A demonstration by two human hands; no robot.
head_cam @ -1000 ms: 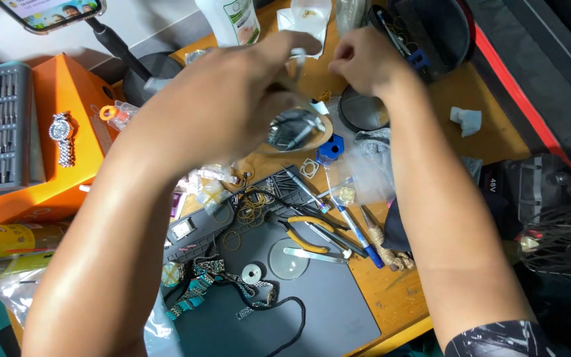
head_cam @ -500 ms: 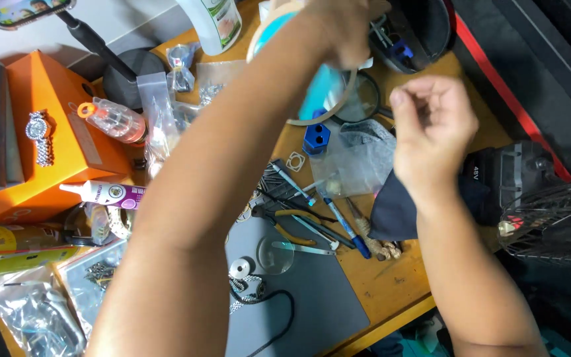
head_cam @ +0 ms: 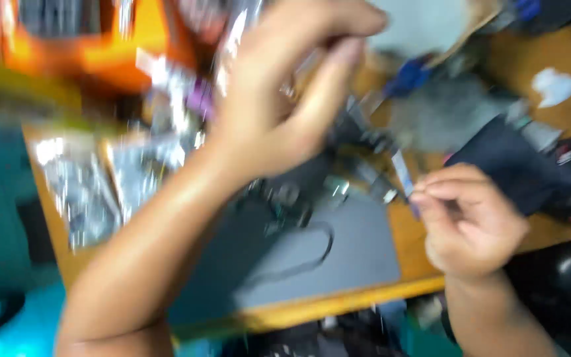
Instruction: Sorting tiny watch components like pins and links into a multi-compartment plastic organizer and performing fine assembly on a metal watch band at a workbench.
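Heavily blurred. Right hand (head_cam: 474,221) low over desk (head_cam: 338,305) edge, fingertips pinched on something small, unidentifiable. Left hand (head_cam: 285,99) raised up-left, well apart, fingers curled toward thumb; contents unclear. Grey mat (head_cam: 358,254) between them.

Grey mat (head_cam: 358,254) on orange-brown table (head_cam: 418,228), orange box (head_cam: 100,39), dark navy cloth (head_cam: 510,165), white scrap (head_cam: 553,86).
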